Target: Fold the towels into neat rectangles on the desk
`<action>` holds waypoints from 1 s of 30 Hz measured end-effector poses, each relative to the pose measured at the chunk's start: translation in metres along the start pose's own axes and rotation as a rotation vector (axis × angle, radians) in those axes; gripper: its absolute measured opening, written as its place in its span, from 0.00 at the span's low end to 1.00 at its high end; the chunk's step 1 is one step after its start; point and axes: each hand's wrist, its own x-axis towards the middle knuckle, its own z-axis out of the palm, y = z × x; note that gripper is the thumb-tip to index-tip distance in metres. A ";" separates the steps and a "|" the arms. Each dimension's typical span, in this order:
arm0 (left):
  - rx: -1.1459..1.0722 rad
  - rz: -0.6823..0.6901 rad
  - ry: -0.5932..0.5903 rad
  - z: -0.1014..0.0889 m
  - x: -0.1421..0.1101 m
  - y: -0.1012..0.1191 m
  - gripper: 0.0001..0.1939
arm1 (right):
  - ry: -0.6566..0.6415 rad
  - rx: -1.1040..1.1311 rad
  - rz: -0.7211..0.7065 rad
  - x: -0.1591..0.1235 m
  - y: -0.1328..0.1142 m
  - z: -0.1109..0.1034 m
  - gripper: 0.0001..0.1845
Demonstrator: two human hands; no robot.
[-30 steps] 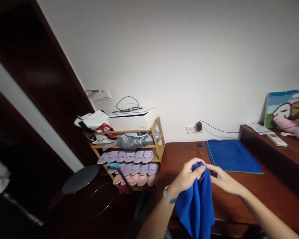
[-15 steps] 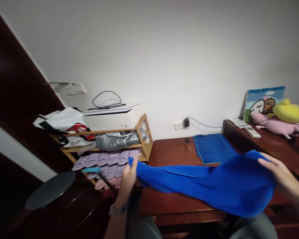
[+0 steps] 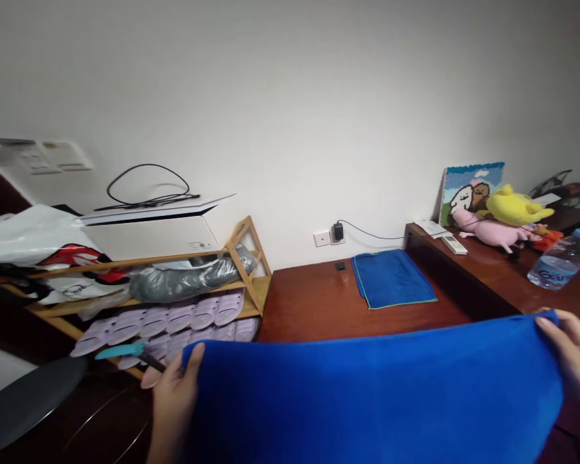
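Note:
I hold a large bright blue cloth [image 3: 367, 399] stretched wide in front of me, covering the near part of the dark wooden table [image 3: 309, 303]. My left hand [image 3: 174, 393] pinches its upper left corner, thumb on top. At the far right, my right hand [image 3: 573, 354] grips the upper right corner. A second blue cloth [image 3: 391, 280] with a light green edge lies folded flat on the table by the wall.
A wooden shoe rack [image 3: 174, 290] with several lilac slippers and a white box stands at left, a dark round stool [image 3: 24, 403] below it. On a raised shelf [image 3: 488, 258] at right sit plush toys [image 3: 502, 216], a remote and a water bottle [image 3: 558, 261].
My hands moved apart and the bunched blue cloth has been spread out flat and taut between them. My view has turned to the right, showing more of the shelf.

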 end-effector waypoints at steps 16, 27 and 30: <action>0.375 0.497 -0.254 0.195 -0.016 -0.080 0.19 | -0.152 -0.612 -0.261 0.030 0.069 0.252 0.28; 0.726 0.613 -0.482 0.146 -0.089 -0.175 0.29 | -0.310 -0.747 -0.443 -0.062 0.182 0.220 0.35; 0.769 0.605 -0.496 0.140 -0.094 -0.181 0.29 | -0.285 -0.743 -0.462 -0.077 0.187 0.209 0.34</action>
